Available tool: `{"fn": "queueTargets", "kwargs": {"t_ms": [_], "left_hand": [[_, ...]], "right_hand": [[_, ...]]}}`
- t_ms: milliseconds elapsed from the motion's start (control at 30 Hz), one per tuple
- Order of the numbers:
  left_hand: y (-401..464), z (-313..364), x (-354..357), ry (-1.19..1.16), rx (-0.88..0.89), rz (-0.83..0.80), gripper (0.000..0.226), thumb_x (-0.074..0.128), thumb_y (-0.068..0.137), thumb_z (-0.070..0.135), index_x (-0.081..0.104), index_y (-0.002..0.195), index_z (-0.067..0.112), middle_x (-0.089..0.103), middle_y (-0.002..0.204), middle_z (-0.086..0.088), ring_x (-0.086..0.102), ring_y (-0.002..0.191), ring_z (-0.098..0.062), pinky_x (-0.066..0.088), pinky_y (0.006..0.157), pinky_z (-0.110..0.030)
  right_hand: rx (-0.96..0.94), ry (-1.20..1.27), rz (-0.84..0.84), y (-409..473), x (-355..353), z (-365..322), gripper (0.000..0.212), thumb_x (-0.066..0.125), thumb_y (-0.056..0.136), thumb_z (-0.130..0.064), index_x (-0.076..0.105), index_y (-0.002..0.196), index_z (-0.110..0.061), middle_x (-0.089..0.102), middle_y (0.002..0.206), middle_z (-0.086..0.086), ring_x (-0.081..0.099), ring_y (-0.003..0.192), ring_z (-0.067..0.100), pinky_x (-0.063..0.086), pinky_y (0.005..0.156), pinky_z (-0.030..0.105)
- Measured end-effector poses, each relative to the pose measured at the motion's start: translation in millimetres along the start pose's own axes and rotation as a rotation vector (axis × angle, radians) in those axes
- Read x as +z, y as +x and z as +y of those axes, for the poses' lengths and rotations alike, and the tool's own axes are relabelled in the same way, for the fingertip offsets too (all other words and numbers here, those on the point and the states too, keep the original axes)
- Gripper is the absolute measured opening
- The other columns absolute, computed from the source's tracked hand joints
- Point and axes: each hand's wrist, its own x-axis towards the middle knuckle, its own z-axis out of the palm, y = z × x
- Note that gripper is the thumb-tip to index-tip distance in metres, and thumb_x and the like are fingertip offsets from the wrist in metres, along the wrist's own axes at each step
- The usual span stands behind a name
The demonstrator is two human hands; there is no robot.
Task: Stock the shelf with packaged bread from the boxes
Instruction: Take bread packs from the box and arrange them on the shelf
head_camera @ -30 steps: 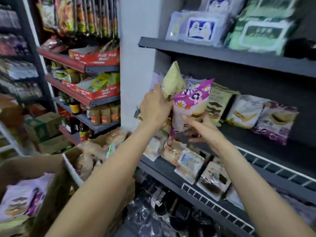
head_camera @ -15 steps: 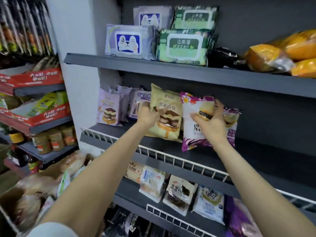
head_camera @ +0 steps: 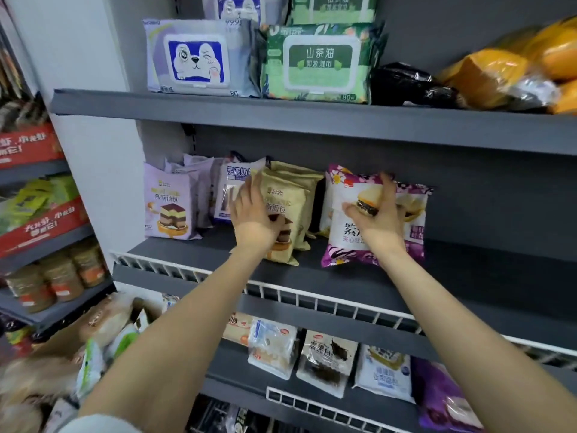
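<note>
On the middle dark grey shelf (head_camera: 359, 285), my left hand (head_camera: 254, 214) grips a beige bread pack (head_camera: 288, 207) that stands upright in front of more beige packs. My right hand (head_camera: 376, 210) presses on a white-and-purple bread pack (head_camera: 343, 242) standing against another purple pack (head_camera: 415, 214). Further left stand a lilac cake-bread pack (head_camera: 170, 204) and a white-and-purple pack (head_camera: 232, 182). A cardboard box (head_camera: 93, 332) with more bread sits at the lower left.
The top shelf holds wet-wipe packs (head_camera: 193, 57), a green pack (head_camera: 318, 60), a black bag (head_camera: 406, 85) and orange bread bags (head_camera: 499, 70). The lower shelf holds several bread packs (head_camera: 327, 360) behind a white wire rail (head_camera: 312, 295). Jars (head_camera: 59, 276) stand on the left rack.
Both hands have carried the beige and purple packs from in front of the shelf onto the middle shelf and stood them upright. The view has risen and moved closer.
</note>
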Motion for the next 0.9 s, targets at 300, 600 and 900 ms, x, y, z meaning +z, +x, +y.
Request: {"fn": "queueTargets", "kwargs": {"t_ms": [300,600,900], "left_hand": [[-5,111,42,0.261,0.548,-0.303,0.068,0.056,0.089,0.024,0.023,0.148,0.019,0.022,0.155,-0.003,0.025,0.141,-0.024,0.027,0.111,-0.034],[-3,119,83,0.367,0.379,-0.629,0.078,0.056,0.090,0.029,0.007,0.150,0.035,-0.010,0.160,0.002,0.000,0.148,-0.024,0.014,0.118,-0.049],[-3,112,93,0.355,0.320,-0.628,0.079,0.055,0.089,0.019,0.008,0.150,0.036,-0.002,0.160,0.004,0.005,0.148,-0.021,0.015,0.118,-0.050]], "right_hand": [[0.158,-0.162,0.199,25,-48,23,0.090,0.063,0.083,-0.034,0.000,0.145,-0.050,0.029,0.129,0.021,0.046,0.112,0.044,0.043,0.095,0.049],[0.244,-0.401,-0.168,51,-53,73,0.097,0.066,0.081,-0.048,-0.003,0.148,-0.041,0.006,0.148,0.023,0.017,0.136,0.042,0.028,0.107,0.050],[-0.020,-0.379,-0.115,55,-46,89,0.092,0.072,0.080,-0.026,0.012,0.149,-0.028,0.011,0.143,0.021,0.019,0.130,0.038,0.031,0.106,0.042]]}}
